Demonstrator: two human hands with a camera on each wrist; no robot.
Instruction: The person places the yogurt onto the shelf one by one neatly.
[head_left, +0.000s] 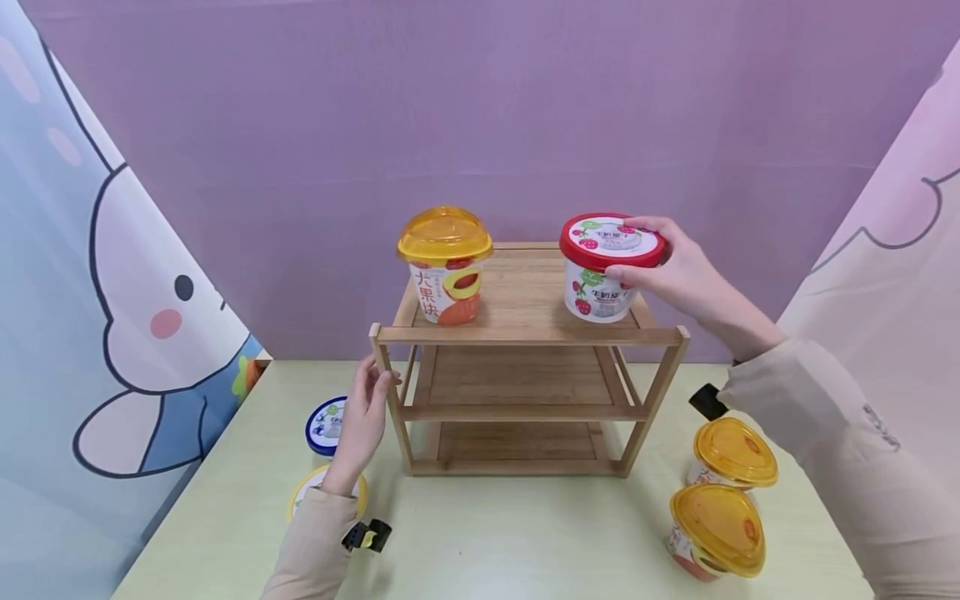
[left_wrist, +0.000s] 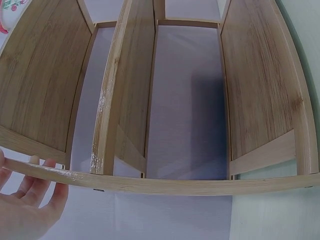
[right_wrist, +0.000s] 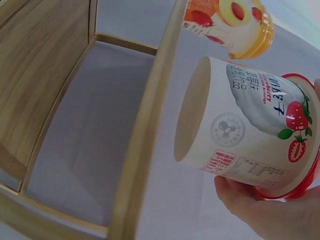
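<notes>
My right hand grips a white cup with a red lid and strawberry pictures by its lid, thumb on the near side. The cup is over the right part of the top board of a three-tier wooden shelf; its pale underside shows in the right wrist view. On the top board's left stands a fruit cup with an orange domed lid. My left hand holds the shelf's left front post near its upper end, fingers curled round it.
Two more orange-lidded cups stand on the table right of the shelf. At the left, a blue-lidded cup and a yellow-lidded cup are partly hidden by my left arm. A purple cloth hangs behind.
</notes>
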